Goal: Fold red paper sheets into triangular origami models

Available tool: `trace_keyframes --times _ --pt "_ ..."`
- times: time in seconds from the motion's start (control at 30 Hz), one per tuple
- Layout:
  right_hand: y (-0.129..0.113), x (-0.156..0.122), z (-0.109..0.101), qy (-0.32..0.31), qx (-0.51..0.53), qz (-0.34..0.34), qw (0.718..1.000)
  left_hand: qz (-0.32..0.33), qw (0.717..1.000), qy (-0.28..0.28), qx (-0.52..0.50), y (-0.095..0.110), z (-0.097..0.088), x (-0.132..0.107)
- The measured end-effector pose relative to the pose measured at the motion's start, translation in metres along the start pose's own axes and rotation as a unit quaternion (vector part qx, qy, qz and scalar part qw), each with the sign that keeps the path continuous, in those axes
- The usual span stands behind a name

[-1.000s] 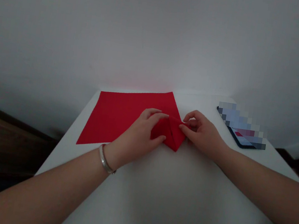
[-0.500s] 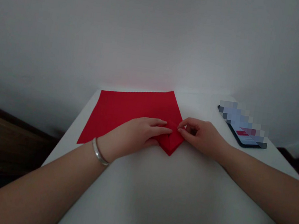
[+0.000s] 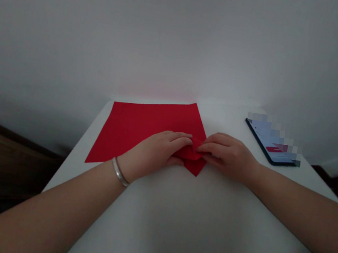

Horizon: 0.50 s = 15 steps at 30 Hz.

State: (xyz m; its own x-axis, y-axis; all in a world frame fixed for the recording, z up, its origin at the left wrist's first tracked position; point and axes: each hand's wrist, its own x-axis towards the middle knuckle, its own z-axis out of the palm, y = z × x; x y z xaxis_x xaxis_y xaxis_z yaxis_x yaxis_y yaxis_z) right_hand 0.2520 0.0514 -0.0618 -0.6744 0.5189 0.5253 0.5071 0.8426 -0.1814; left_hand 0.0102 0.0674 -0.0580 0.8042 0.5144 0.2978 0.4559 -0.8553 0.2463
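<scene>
Between my hands is a small piece of folded red paper (image 3: 193,153), one pointed corner sticking out toward me. My left hand (image 3: 169,147), with a silver bangle at the wrist, grips its left side between thumb and fingers. From the right, my right hand (image 3: 226,156) pinches the paper's upper folds; the fingertips of both hands are close together. A large flat red sheet (image 3: 138,124) lies behind and to the left, partly covered by my left hand. The exact folds are partly hidden by my fingers.
A phone (image 3: 272,141) with a lit, partly blurred screen lies on the right of the white table (image 3: 158,221). The table's far edge meets a pale wall (image 3: 168,38). Wooden furniture (image 3: 1,153) stands at the left.
My right hand has moved slightly left and its fingers have closed further onto the folded paper. The paper's upper layers are now lifted and bent between both hands.
</scene>
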Motion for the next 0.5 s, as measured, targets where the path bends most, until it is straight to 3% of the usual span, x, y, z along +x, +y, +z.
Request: trace_keyframes --times 0.37,0.5 --pt "-0.0028 0.0007 0.0007 -0.048 -0.077 -0.096 0.991 0.022 0.999 -0.034 0.027 -0.0061 0.0033 -0.0002" --pt "-0.0034 0.0005 -0.0007 -0.068 -0.103 -0.079 0.989 0.032 0.999 -0.017 0.01 -0.0006 0.0012 0.0"
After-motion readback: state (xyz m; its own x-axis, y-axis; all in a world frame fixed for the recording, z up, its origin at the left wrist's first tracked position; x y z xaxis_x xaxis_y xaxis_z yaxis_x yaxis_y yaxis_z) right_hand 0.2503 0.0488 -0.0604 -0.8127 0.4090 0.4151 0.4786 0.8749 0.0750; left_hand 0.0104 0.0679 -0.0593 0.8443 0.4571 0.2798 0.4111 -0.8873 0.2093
